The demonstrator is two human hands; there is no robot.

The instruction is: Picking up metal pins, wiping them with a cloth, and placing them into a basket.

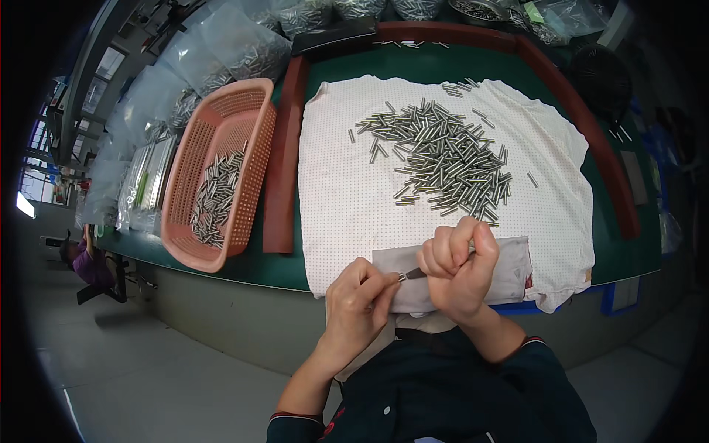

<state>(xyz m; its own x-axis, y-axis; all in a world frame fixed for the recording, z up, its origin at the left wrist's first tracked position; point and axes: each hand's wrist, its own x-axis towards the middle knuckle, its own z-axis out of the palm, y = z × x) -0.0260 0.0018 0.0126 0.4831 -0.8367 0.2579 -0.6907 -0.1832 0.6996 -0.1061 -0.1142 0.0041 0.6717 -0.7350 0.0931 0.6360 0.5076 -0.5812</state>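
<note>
- Head view: at least one metal pin (402,277), over white cloth's (340,184) near part, pinched by fingertips of left hand (358,301).
- Right hand (459,273): fingers curled around one dark tool (416,273).
- One plastic basket (255,170): left of cloth.

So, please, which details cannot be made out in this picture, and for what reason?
In the head view:
Slim dark tool: the rest is hidden inside the right-hand grip.
Small silvery metal piece: partly covered by the left-hand grip, too small to identify.
Clear plastic bag: cut off by the upper edge.
</note>
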